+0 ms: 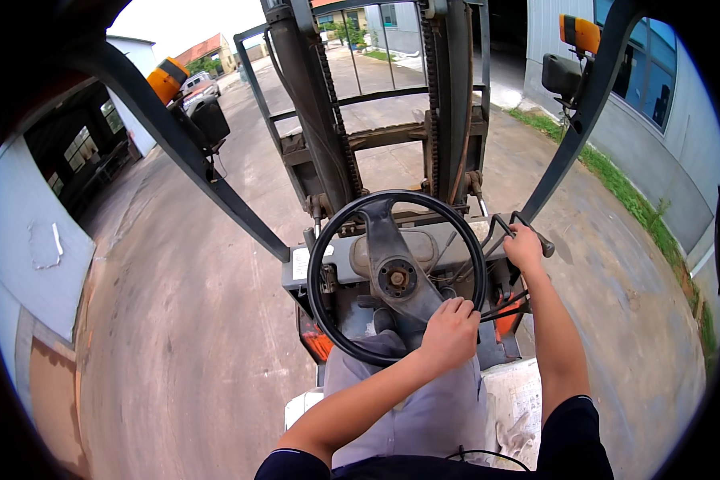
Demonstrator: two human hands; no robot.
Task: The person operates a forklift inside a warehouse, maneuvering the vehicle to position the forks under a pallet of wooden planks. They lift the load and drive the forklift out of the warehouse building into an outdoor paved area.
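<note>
In front of me is a black steering wheel [320, 304] with a bare hub. My left hand [452, 330] reaches across my lap and is closed round the rim at the wheel's lower right. To the right of the wheel, my right hand [524, 246] grips a bent black control lever [500, 222] beside the dashboard [340, 260]. Another lever end, a dark knob [546, 245], sticks out just right of that hand. Under the wheel a shoe [385, 322] rests near a pedal [368, 302].
A forklift mast [316, 104] with chains and a load guard [260, 88] rises ahead. Cab pillars [208, 180] stand either side with orange lamps [168, 78]. Concrete ground [176, 264] surrounds the vehicle. A grey building [656, 148] with a grass strip lies right; an open shed [80, 152] left; a parked vehicle [200, 86] farther off.
</note>
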